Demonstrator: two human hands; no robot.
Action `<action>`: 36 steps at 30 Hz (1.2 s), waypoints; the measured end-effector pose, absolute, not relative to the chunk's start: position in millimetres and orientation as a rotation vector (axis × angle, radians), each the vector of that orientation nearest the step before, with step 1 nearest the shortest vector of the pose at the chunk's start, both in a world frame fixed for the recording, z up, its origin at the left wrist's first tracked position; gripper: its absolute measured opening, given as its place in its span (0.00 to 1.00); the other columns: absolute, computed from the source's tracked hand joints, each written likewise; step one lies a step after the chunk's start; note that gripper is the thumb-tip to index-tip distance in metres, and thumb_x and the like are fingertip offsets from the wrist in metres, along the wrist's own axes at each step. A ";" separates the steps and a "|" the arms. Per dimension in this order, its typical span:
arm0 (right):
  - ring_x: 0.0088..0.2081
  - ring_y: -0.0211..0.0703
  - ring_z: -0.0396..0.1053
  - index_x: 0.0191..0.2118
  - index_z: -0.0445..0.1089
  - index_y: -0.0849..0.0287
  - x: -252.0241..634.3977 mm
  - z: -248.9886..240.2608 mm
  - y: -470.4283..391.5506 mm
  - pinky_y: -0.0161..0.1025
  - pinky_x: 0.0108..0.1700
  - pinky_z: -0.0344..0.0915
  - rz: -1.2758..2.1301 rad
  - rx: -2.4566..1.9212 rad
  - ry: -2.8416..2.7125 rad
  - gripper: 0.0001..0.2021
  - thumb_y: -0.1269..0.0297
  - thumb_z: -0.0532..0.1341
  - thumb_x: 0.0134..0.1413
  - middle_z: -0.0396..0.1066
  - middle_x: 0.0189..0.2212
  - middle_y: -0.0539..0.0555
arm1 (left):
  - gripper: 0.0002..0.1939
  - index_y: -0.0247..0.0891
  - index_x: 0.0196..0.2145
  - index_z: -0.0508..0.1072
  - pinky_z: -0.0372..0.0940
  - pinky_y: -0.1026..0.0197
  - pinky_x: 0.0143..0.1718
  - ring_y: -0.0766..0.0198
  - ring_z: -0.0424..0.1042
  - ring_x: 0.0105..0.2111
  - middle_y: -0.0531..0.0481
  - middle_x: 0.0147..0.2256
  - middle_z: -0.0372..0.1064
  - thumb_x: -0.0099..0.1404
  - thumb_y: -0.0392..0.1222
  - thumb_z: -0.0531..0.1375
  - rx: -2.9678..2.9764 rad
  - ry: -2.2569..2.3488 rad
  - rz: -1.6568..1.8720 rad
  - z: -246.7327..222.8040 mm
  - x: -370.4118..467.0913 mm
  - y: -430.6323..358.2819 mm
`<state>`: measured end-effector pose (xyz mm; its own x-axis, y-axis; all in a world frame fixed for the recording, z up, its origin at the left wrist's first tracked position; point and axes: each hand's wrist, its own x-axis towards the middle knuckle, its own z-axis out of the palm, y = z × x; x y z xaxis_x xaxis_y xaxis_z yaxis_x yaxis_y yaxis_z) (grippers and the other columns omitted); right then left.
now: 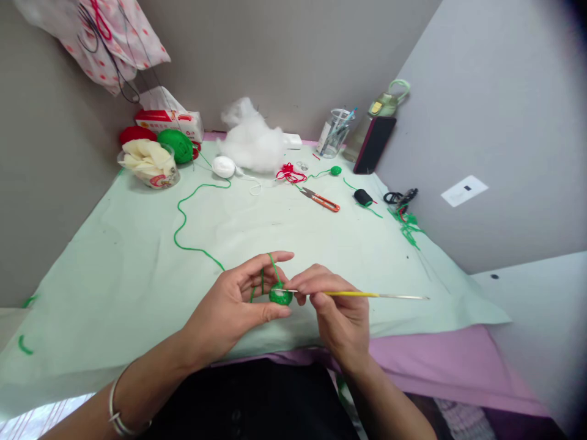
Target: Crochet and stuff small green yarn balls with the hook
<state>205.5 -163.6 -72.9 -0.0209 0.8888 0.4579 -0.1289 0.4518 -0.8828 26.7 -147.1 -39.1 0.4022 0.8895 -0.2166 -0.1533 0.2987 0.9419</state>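
We have the small green crocheted piece [280, 297] above the near side of the desk [261, 226], pinched by the left hand [236, 297], with green yarn [274, 269] over its index finger; the right hand [342, 315] grips a yellow-handled hook [351, 294] in its fingers. We expect the piece to be light and squashy — best held gently by its sides — and the hook stiff and smooth, taken by its yellow part.
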 end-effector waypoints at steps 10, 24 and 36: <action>0.25 0.32 0.66 0.35 0.78 0.58 200.7 -44.5 -93.7 0.31 0.28 0.66 1.675 -0.762 -0.982 0.12 0.55 0.72 0.54 0.72 0.26 0.48 | 0.24 0.44 0.54 0.75 0.66 0.58 0.46 0.60 0.71 0.42 0.51 0.41 0.68 0.60 0.36 0.68 1.567 1.028 1.133 -25.2 22.6 -96.7; 0.19 0.29 0.53 0.37 0.76 0.61 197.3 -50.5 -56.6 0.31 0.23 0.46 1.832 -0.871 -1.167 0.11 0.60 0.69 0.50 0.65 0.18 0.45 | 0.30 0.41 0.58 0.73 0.65 0.55 0.50 0.57 0.70 0.47 0.46 0.48 0.72 0.57 0.35 0.68 1.532 1.011 1.091 -58.8 15.8 -67.4; 0.20 0.30 0.47 0.27 0.69 0.60 194.8 -53.9 -55.5 0.35 0.25 0.41 1.737 -0.903 -1.297 0.19 0.48 0.69 0.53 0.58 0.16 0.43 | 0.22 0.37 0.55 0.77 0.65 0.49 0.54 0.52 0.75 0.48 0.42 0.45 0.79 0.66 0.48 0.63 1.341 0.811 0.805 -59.9 4.5 -56.0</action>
